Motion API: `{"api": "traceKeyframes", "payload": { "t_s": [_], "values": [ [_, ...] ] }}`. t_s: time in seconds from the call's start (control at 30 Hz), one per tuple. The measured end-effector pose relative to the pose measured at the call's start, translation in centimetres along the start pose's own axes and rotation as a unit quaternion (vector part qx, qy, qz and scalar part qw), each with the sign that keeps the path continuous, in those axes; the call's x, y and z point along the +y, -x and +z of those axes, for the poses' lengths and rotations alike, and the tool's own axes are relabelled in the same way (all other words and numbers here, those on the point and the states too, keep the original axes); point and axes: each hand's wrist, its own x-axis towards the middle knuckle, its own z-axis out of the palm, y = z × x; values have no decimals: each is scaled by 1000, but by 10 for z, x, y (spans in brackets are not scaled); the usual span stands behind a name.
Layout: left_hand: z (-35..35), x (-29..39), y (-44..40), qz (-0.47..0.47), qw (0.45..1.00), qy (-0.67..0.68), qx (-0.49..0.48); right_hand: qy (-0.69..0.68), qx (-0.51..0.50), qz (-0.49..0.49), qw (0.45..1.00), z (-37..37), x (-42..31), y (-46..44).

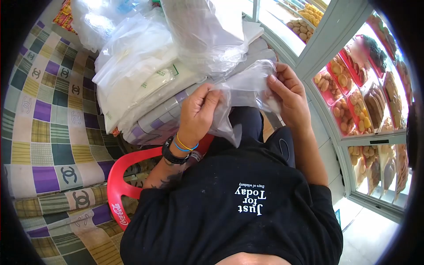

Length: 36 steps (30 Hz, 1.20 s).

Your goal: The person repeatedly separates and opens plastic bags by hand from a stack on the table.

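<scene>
A thin clear plastic bag (249, 81) is stretched in front of my body, above my lap. My left hand (198, 110) is closed in a pinch on its left side, thumb pressed against the fingers. On the other side, my right hand (289, 97) pinches the bag between thumb and fingers. A loose corner of the plastic hangs below my left hand. Just beyond, a tall stack of clear plastic bags (210, 35) leans up. Beside it lies a pile of whitish plastic bags (137, 70) with green print.
A patterned checkered cloth (48, 128) covers the left side. A red plastic chair (115, 187) is at my left. To the right stands a glass display case (380, 141) with breads and pastries on red trays. Pale floor tiles (371, 236) show at the lower right.
</scene>
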Motion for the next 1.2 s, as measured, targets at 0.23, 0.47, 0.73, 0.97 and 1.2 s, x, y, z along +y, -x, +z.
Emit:
{"api": "traceKeyframes", "payload": {
  "t_s": [0.23, 0.47, 0.73, 0.97, 1.2],
  "values": [
    [-6, -16, -4, -101, 991, 83, -8, 71, -56, 31, 995, -19, 1, 6],
    [21, 4, -5, 135, 988, -62, -33, 197, -63, 54, 977, -4, 9, 10],
    [8, -2, -8, -83, 992, 84, -50, 203, -149, 48, 967, -10, 14, 14],
    [0, -14, -9, -88, 972, 215, -42, 355, 50, -134, 924, -22, 9, 1],
    [-1, 0, -3, -28, 992, 86, -90, 532, -92, -307, 784, 22, -18, 14]
  ]
}}
